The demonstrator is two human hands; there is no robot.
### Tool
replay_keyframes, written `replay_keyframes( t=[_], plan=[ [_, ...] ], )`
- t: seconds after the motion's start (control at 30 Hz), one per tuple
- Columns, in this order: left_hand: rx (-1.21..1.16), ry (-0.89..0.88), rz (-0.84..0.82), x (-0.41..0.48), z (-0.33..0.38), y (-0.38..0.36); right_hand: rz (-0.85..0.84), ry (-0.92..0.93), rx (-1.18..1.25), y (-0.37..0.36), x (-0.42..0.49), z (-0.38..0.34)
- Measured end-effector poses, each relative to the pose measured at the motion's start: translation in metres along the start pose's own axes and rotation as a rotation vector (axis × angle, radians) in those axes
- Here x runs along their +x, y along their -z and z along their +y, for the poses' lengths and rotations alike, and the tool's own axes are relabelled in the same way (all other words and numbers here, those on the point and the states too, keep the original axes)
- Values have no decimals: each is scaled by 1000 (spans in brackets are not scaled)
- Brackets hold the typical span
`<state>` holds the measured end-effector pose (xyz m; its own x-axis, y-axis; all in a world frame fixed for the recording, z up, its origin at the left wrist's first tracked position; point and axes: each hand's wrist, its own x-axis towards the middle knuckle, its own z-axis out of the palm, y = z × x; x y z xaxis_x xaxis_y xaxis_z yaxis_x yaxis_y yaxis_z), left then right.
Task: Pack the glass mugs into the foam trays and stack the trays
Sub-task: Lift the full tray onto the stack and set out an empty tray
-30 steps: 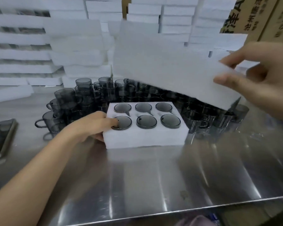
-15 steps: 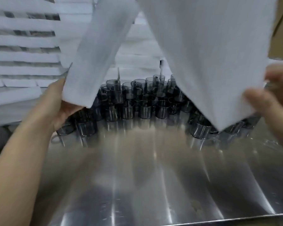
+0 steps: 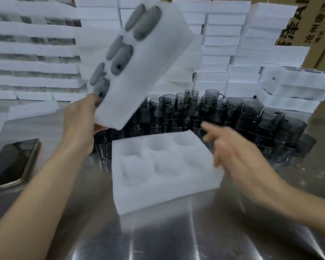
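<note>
Left hand (image 3: 79, 119) grips the bottom corner of the full tray (image 3: 148, 68), which tips steeply up above its fingers with six smoky mugs snug in white foam. Right hand (image 3: 240, 152) is loose and holds nothing, with the empty tray (image 3: 158, 199) just left of its fingertips. It's blurry, so can't tell if they touch.

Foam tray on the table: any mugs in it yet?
No: all six pockets of the empty foam tray show bare foam; the left hand holds the filled foam tray aloft.

Soft, even light falls from above, streaking glare across the steel counter (image 3: 158, 239). Motion blur smears the right hand (image 3: 238, 154) and the lifted tray (image 3: 139, 72); the edges bow outward.
</note>
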<state>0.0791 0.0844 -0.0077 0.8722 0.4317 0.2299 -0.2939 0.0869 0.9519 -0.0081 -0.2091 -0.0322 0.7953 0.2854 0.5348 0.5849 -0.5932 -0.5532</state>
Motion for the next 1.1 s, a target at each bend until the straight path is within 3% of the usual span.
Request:
replay_keyframes(
  t=[0.1, 0.17, 0.3, 0.5, 0.57, 0.73, 0.83, 1.0, 1.1],
  plan=[
    [103, -81, -62, -10, -6, -7, 126, -332, 693, 13, 37, -9],
    [122, -107, -116, -16, -10, -9, 111, -348, 870, 23, 50, -8],
    [88, 6, -344, -27, -14, -17, 151, -401, 828, 15, 50, 0],
    [-282, 244, -580, -32, -7, -19, 139, -417, 1044, 2, 35, 20],
    [-318, 224, -639, -32, -5, -18, 111, -450, 1008, 6, 37, 25],
    [-338, 73, -710, -35, -7, -21, 92, -542, 538, 26, 54, 33],
    [-339, 3, -819, -36, -15, -23, 159, -512, 510, 49, 61, 36],
    [267, 27, -887, -48, -33, -38, 543, -566, 599, 124, 93, 59],
    [756, -397, -1063, -56, -46, -39, 686, -575, 539, 161, 117, 89]
  ],
)
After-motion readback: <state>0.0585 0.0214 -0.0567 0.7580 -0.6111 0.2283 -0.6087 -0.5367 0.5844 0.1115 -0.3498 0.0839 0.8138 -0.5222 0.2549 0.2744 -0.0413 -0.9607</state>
